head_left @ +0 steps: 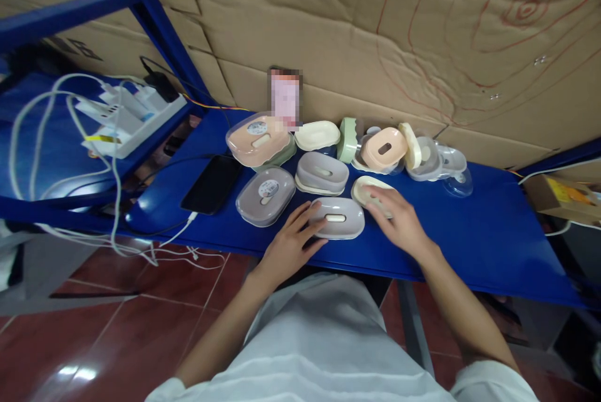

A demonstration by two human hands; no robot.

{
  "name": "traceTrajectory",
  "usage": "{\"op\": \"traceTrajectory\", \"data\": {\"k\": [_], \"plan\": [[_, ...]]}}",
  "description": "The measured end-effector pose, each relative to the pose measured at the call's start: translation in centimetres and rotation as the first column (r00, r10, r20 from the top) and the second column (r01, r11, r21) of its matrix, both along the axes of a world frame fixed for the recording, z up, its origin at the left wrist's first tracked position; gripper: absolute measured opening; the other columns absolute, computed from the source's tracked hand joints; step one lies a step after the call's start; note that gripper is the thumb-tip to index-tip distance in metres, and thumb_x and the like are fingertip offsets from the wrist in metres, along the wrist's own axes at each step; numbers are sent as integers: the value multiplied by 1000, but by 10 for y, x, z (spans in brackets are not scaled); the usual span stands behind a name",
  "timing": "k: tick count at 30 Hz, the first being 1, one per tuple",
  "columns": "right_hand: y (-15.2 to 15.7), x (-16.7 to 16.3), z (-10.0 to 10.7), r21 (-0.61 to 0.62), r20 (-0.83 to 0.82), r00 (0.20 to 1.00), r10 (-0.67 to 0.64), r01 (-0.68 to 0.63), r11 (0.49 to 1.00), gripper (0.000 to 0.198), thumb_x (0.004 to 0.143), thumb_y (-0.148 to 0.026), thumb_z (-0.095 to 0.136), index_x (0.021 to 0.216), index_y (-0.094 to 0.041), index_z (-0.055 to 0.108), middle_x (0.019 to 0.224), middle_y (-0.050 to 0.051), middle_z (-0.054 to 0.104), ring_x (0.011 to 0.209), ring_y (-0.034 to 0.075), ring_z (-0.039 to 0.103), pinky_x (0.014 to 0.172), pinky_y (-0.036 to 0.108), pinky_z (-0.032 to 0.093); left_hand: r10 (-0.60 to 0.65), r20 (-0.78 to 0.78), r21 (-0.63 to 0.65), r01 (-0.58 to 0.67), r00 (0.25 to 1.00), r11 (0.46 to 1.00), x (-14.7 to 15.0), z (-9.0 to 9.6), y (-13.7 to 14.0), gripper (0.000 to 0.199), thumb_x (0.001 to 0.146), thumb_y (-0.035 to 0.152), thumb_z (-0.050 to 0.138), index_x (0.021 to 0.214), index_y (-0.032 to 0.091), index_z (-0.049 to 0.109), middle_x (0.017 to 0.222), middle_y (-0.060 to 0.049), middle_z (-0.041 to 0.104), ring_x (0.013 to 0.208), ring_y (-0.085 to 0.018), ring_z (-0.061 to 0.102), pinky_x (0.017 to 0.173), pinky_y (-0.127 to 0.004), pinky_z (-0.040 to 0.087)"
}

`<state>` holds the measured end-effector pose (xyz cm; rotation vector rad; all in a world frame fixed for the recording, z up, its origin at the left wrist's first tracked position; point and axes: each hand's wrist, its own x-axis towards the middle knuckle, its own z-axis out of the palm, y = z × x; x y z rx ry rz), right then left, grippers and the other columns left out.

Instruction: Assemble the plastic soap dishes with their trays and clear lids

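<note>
**While the left hand (288,242) touches a grey dish (352,217), the right hand (399,219) lies over a cream dish (359,191)**

Left fingers: spread, laid across the left end of the grey dish, not closed around it. Right fingers: extended, slightly parted, over the cream dish; whether they grip it cannot be told.

Left of the left fingers sits a labelled grey box (250,203); farther left lies a black phone (211,184). Beyond and between both sets of fingers stands a stacked grey dish (310,167). Beyond the right fingers rests a peach dish (395,139). All are on the blue tabletop (474,239).
</note>
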<state>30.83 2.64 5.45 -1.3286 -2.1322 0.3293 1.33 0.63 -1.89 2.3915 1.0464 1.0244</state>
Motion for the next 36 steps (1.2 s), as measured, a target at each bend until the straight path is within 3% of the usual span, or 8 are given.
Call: {"op": "traceTrajectory", "data": {"k": [2,5,8,12,24,27,32,36], "plan": [[36,-2,14,-147,-228,960,-164,132,980,45,108,-49,59,145,-25,65,105,7,82,85,21,78,79,36,66,-2,5,-11,2,1000,1000,0,1,0,39,102,28,71,141,27,64,163,-9,54,157,-32,45,122,-59,52],[95,-12,24,-497,-444,821,-359,108,861,57,98,-60,71,135,-18,66,71,1,76,42,13,60,38,23,46,-9,17,-26,9,1000,1000,0,2,0,39,102,27,71,141,29,65,163,-9,54,156,-32,45,122,-59,52],[135,-23,24,-629,-439,791,-425,67,775,47,86,-55,87,104,-15,72,56,-1,69,32,10,52,28,19,31,-13,22,-41,14,1000,999,-1,1,-1,38,102,26,70,140,29,66,162,-8,54,157,-31,45,123,-58,52],[148,-30,24,-612,-475,764,-438,71,788,46,77,-52,95,80,-17,65,52,-2,64,34,9,52,28,18,28,-15,9,-52,15,1000,999,-2,2,-1,37,102,25,70,139,28,67,163,-8,54,158,-30,43,124,-57,50],[67,10,50,-416,-731,595,-334,-1,909,50,72,-66,91,87,-27,64,68,-5,40,59,11,40,44,20,32,-10,16,-59,11,1000,998,-2,6,-3,33,101,30,72,134,27,66,162,-11,53,156,-32,45,124,-57,50],[20,23,35,-501,-736,550,-394,-53,864,44,79,-63,86,83,-26,63,71,-3,45,58,12,41,44,22,33,-26,47,-82,30,999,996,-4,7,-3,28,101,31,73,128,26,67,163,-12,50,153,-31,50,124,-54,50],[-30,29,-4,-744,-609,535,-586,-127,657,46,82,-65,83,83,-23,63,61,-6,41,48,9,33,37,21,25,-52,80,-214,68,995,974,-7,10,-3,40,96,34,79,131,27,63,165,-12,47,152,-30,52,124,-51,51],[-34,17,-24,-759,-589,552,-590,-126,639,52,83,-70,80,80,-21,62,64,-7,41,48,7,33,36,18,23,-58,58,-262,71,997,962,-7,12,-3,75,95,35,80,160,35,43,169,-11,43,156,-30,47,125,-50,49]]}}
